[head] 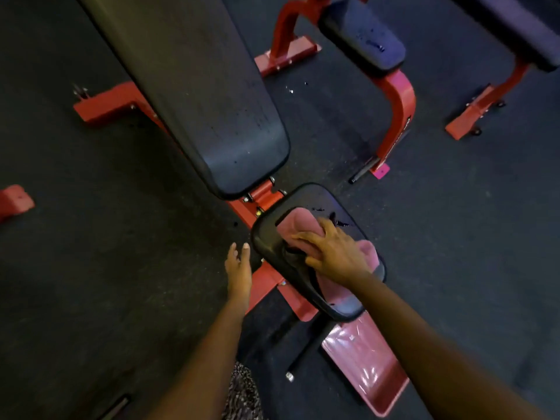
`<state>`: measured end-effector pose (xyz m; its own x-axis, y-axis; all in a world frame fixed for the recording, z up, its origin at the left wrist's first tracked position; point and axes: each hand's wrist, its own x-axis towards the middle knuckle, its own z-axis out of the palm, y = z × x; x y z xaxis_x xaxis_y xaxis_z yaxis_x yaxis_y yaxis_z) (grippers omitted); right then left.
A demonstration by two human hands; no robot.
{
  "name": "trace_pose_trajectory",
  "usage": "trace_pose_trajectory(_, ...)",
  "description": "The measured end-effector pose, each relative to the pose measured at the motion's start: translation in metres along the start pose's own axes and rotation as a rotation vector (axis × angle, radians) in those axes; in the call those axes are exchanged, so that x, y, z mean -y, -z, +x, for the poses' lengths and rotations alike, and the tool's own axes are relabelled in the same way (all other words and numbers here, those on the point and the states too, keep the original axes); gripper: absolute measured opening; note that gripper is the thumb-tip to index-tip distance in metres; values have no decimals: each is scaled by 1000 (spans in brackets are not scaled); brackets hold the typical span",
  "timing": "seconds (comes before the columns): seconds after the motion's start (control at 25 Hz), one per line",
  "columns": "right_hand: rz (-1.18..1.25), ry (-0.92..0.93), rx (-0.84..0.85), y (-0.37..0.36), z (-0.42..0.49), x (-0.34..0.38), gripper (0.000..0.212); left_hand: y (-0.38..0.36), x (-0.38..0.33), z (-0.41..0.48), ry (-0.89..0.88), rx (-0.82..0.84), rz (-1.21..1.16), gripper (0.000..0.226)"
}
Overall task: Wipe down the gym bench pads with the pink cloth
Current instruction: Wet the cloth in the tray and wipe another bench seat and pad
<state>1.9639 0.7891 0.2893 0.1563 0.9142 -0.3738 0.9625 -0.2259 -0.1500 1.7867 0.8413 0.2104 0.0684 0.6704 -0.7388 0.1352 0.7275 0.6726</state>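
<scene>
A red-framed gym bench runs up the middle, with a long black back pad [194, 86] and a smaller black seat pad [321, 201] nearer me. The pink cloth [295, 224] lies bunched on the seat pad. My right hand [330, 253] presses down on the cloth, fingers spread over it and gripping it. A few wet drops sit on the seat pad just beyond the cloth. My left hand [239, 268] hovers left of the seat pad above the floor, fingers apart and holding nothing.
A second red bench with a dark pad [363, 37] stands at the upper right, and a third bench [515, 25] at the far right. The bench's red foot plate [366, 368] is below the seat. Dark rubber floor [75, 268] surrounds everything.
</scene>
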Motion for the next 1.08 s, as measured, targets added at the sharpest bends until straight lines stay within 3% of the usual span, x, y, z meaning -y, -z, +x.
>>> trace_pose_trajectory(0.12,-57,72,-12,-38,58,-3,58,-52,4,46,79,-7,-145,59)
trace_pose_trajectory(0.28,-133,100,-89,-109,84,1,54,-82,79,118,215,30,-408,89)
trace_pose_trajectory(0.4,-176,146,-210,-127,94,-10,50,-87,54,93,184,-70,-407,98)
trace_pose_trajectory(0.56,-144,119,-259,-115,120,-38,51,-91,44,92,66,-153,-467,87)
trace_pose_trajectory(0.88,-17,-312,-203,-74,174,-122,52,-92,48,96,17,-145,-363,59)
trace_pose_trajectory(1.08,-44,-293,-230,-83,149,-103,52,-93,35,90,11,-163,-275,63)
